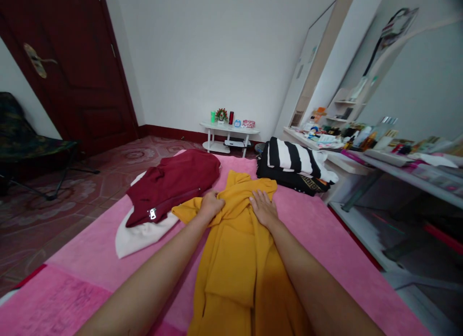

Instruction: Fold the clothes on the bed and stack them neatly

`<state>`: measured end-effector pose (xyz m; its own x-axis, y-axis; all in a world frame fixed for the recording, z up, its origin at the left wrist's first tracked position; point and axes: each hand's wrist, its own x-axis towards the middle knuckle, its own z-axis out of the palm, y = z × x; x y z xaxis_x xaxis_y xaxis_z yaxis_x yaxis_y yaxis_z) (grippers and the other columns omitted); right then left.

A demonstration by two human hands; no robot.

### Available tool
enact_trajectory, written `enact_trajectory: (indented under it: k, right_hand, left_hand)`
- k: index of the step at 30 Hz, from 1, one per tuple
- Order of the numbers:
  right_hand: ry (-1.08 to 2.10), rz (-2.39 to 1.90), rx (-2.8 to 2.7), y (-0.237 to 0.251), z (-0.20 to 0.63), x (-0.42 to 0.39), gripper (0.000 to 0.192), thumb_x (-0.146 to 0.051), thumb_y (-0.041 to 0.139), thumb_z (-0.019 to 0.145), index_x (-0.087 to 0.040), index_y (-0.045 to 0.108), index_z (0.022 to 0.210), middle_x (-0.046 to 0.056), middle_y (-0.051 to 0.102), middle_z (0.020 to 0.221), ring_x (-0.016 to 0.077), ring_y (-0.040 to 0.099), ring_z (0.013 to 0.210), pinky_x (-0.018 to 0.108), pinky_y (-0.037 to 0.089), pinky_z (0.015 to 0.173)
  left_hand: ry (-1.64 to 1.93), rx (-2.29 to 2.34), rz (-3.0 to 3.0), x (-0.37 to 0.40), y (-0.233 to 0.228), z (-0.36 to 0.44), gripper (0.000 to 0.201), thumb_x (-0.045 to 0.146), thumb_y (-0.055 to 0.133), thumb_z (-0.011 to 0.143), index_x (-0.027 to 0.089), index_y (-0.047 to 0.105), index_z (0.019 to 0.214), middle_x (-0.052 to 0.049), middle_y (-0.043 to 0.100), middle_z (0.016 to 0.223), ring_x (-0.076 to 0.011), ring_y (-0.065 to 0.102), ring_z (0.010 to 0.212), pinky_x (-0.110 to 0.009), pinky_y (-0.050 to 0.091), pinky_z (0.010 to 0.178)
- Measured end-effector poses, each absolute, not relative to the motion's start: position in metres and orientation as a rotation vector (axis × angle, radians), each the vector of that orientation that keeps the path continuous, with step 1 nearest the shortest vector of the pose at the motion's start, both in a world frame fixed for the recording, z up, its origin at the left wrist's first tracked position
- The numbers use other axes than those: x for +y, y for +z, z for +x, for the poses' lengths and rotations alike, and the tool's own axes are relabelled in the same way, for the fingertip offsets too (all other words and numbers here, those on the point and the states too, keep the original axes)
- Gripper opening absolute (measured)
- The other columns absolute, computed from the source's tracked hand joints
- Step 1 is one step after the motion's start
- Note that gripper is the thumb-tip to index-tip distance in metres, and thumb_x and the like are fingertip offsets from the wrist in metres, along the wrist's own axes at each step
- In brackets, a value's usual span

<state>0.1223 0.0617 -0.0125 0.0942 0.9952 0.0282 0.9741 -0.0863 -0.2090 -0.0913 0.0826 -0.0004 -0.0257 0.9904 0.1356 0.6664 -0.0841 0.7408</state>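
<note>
Head view: two bare forearms nearest cam, reaching fwd over mustard-yellow garment (235, 259) spread lengthwise on pink blanket (90, 254).
L hand (211, 204) on garment's upper-left part, fingers curled, pinching a bunched fold of yellow cloth. R hand (263, 208) just beside, palm down, fingers extended and slightly spread, pressing flat on cloth; grips nothing. Hands near each other, not touching, ridge of cloth between.
Garment: middle of blanket, far end crumpled beyond hands, near end running out bottom of frame.
Left of it: maroon garment (173, 181) w/ visible zipper pull, lying on white cloth (139, 234); yellow edge touching white cloth near L wrist.
Far right on blanket: black-and-white striped stack (292, 160) over dark folded items, apart from yellow garment.
Bkgd: small white table (229, 133) w/ small items against wall, dark red door (72, 61) left, folding chair (25, 143) far left, cluttered shelf (379, 152) right.
</note>
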Motion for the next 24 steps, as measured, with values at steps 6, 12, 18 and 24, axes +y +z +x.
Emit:
enact_trajectory:
  k: [6, 12, 18, 24]
  right_hand:
    - [0.256, -2.192, -1.998, -0.007, 0.125, 0.052, 0.065, -0.055, 0.005, 0.092, -0.024, 0.018, 0.148, 0.0, 0.007, 0.156, 0.0206, 0.001, 0.143, 0.049, 0.009, 0.112]
    - [0.276, -2.183, -2.027, -0.007, 0.127, 0.037, 0.064, -0.054, 0.006, 0.093, -0.024, 0.015, 0.149, -0.001, 0.004, 0.156, 0.0197, -0.001, 0.143, 0.049, 0.009, 0.112]
    - [0.215, -2.16, -2.019, -0.01, 0.128, 0.033, 0.063, -0.054, 0.007, 0.093, -0.024, 0.018, 0.148, -0.001, 0.006, 0.156, 0.0204, 0.001, 0.143, 0.049, 0.01, 0.112]
    - [0.198, -2.135, -2.018, -0.011, 0.13, 0.032, 0.063, -0.054, 0.008, 0.093, -0.025, 0.019, 0.148, -0.002, 0.009, 0.156, 0.0199, 0.002, 0.143, 0.049, 0.011, 0.112]
  left_hand:
    - [0.701, 1.706, 1.897, 0.047, 0.021, -0.125, 0.026, 0.013, 0.063, 0.054, 0.021, 0.067, 0.078, -0.007, 0.07, 0.077, -0.0254, 0.065, 0.075, -0.03, 0.045, 0.066]
    - [0.723, 1.765, 1.903, 0.023, 0.054, -0.148, 0.013, 0.014, 0.066, 0.054, 0.02, 0.055, 0.051, -0.01, 0.066, 0.069, -0.0326, 0.063, 0.09, -0.038, 0.043, 0.081]
    - [0.946, 1.635, 1.715, 0.051, 0.088, -0.156, 0.007, 0.014, 0.054, 0.066, 0.019, 0.058, 0.067, -0.007, 0.067, 0.077, -0.0254, 0.063, 0.093, -0.032, 0.047, 0.079]
    - [0.944, 1.354, 1.454, 0.066, 0.098, -0.141, 0.014, 0.029, 0.057, 0.074, 0.015, 0.057, 0.074, -0.007, 0.066, 0.066, -0.0197, 0.065, 0.061, -0.032, 0.054, 0.06]
